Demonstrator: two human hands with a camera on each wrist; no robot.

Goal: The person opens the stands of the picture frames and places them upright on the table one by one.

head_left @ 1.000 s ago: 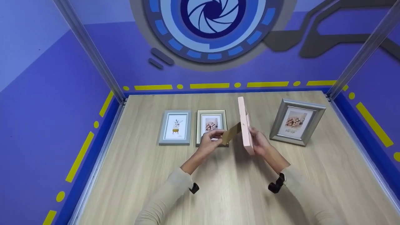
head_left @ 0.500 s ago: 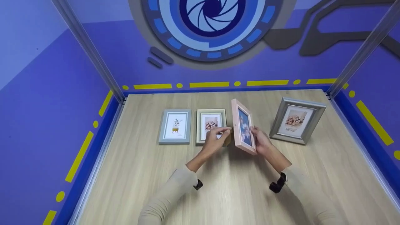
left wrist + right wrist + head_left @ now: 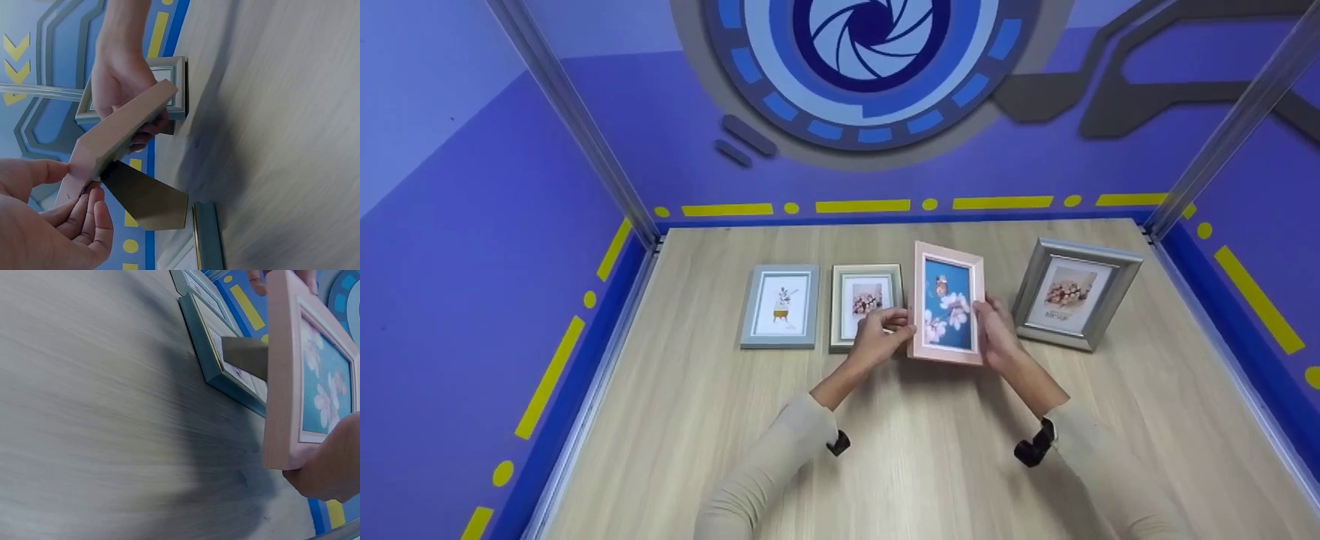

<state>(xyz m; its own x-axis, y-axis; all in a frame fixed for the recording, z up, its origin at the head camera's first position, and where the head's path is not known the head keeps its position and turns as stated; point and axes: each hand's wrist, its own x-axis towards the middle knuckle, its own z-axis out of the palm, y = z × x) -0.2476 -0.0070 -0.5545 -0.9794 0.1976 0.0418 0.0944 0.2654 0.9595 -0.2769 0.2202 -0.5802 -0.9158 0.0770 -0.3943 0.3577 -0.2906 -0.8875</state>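
A pink picture frame with a blossom picture on blue is held up between both hands, its picture facing the head camera. My left hand pinches its left edge between thumb and fingers. On the opposite edge, my right hand grips the frame, thumb toward the front and fingers behind. The brown stand leg sticks out from the frame's back in the left wrist view. Just left of the pink frame lies a champagne-coloured picture frame, partly covered by my left hand.
A light blue picture frame lies at the left of the wooden table. To the right, a silver-grey picture frame stands tilted back. Blue-purple panels wall in the back and sides.
The pink frame has turned from edge-on to show its picture. My left hand has moved from the brown stand leg to the frame's left edge; my right hand keeps its grip.
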